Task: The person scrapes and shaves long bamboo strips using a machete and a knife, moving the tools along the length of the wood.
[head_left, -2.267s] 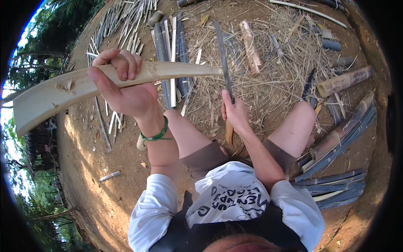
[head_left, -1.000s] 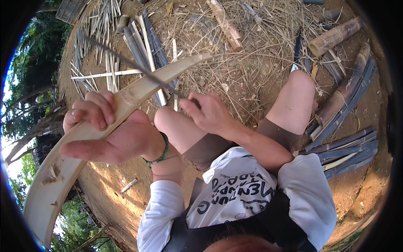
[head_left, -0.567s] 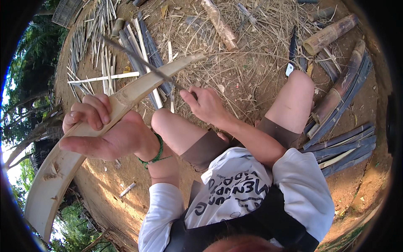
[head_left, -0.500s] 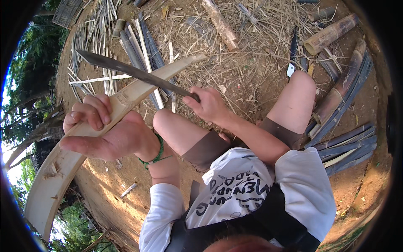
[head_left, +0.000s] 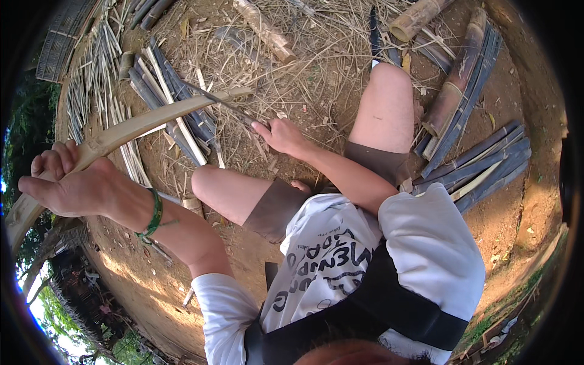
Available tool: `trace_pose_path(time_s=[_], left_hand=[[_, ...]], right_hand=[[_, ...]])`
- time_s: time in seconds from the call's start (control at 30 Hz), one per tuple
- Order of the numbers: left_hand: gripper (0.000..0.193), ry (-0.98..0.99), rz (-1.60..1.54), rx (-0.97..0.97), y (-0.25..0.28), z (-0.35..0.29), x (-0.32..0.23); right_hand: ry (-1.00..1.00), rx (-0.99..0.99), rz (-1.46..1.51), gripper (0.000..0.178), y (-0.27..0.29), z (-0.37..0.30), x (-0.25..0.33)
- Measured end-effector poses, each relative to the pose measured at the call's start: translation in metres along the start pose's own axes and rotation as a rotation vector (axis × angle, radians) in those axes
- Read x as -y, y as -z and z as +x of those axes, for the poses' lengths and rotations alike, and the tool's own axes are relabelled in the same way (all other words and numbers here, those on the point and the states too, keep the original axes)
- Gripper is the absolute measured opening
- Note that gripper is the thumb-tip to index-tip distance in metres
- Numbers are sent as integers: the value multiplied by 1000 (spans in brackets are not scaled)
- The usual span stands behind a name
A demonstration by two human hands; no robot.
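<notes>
— Brown earth (head_left: 137, 267) all around, strewn with shavings (head_left: 328, 79). Any writing?
— Dark lettering (head_left: 331, 255) across a white shirt (head_left: 304, 228), bodyward of the right grip (head_left: 283, 135).
— And the left grip (head_left: 79, 182)?
— Outstretched, fingers curled around a pale bamboo strip (head_left: 143, 123), extending past both sides.
— Right?
— Wrapped around a knife (head_left: 231, 108), forearm (head_left: 340, 168) slanting inward; blade ahead of the grip, crossing near the strip's tip. Contact impossible to tell.

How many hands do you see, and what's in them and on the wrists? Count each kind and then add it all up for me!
Hands: 2 (left hand, right hand)
Long pale curved piece: 1
Thin dark blade: 1
Green wristband: 1
Total: 5
</notes>
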State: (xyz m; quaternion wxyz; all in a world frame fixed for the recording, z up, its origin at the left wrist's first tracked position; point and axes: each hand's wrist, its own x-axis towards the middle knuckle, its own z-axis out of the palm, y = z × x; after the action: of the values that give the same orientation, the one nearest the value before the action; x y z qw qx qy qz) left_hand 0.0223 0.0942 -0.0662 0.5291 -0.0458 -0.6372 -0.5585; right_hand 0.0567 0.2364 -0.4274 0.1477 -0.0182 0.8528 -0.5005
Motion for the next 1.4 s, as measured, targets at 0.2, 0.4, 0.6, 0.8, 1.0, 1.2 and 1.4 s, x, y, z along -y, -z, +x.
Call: trace_pose_path(time_s=[0.2,0.4,0.6,0.8,1.0,1.2,1.4], left_hand=[[40,-9,-11,-70,1,-5,17],[38,8,-103,-8,11,5,16],[41,10,-78,-71,18,-6,27],[39,-1,-154,6,2,-11,18],[43,-33,-166,23,-9,-8,25],[42,0,-146,33,4,-6,24],[35,119,-405,216,16,10,26]], right_hand=[[-115,146,142,77,0,-6,30],[153,47,153,73,-21,-2,21],[-267,226,195,74,-24,23,13],[239,96,143,71,-14,16,43],[-397,113,-13,76,-23,78,-63],[2,30,139,77,-46,35,-25],[-461,62,91,84,-38,54,-106]])
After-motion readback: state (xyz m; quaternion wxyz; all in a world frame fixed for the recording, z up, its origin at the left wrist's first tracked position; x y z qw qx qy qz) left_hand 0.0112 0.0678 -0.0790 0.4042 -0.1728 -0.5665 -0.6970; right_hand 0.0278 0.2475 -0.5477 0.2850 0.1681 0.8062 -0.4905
